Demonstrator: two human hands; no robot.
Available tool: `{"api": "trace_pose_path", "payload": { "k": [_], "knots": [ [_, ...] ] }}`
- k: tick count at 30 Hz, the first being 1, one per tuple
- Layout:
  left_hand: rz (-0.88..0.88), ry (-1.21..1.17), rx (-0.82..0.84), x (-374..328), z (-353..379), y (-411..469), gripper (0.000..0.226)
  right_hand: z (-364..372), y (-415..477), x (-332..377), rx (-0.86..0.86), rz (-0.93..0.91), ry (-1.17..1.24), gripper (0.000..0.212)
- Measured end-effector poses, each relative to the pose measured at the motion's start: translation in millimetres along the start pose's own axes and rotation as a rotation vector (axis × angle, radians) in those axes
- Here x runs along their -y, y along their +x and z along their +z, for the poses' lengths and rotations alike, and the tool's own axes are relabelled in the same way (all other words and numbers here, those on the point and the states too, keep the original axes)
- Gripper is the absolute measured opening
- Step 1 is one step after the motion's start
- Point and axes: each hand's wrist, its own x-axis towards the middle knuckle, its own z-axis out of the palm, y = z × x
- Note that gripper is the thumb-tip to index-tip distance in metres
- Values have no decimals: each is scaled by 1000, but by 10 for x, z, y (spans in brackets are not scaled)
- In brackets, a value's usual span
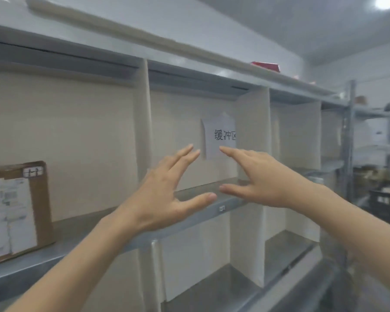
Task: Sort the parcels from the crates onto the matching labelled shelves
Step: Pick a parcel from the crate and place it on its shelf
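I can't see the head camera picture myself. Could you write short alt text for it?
Two bare hands, the left hand and right hand, reach open and empty toward a shelf bay whose back wall carries a paper label with Chinese characters. A cardboard parcel with shipping labels stands in the bay to the left.

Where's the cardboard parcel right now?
The cardboard parcel stands at the far left of the head view, in the shelf compartment left of the paper sign, clear of both hands.
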Motion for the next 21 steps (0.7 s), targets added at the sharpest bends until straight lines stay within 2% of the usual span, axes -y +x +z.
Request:
{"api": "trace_pose_path", "payload": {
  "k": [5, 9, 21],
  "knots": [
    [69, -38, 253, -557, 876, 725, 104, -201, -748, -1128, 200, 254, -119, 87],
    [110, -78, 427, -1095, 1734, 1242, 96, -366, -1440, -2004, 275, 433, -110, 88],
    [354, -334, 536, -2678, 3915, 2764, 87, -628, -2749, -4194, 340, 755, -122, 83]
  ]
}}
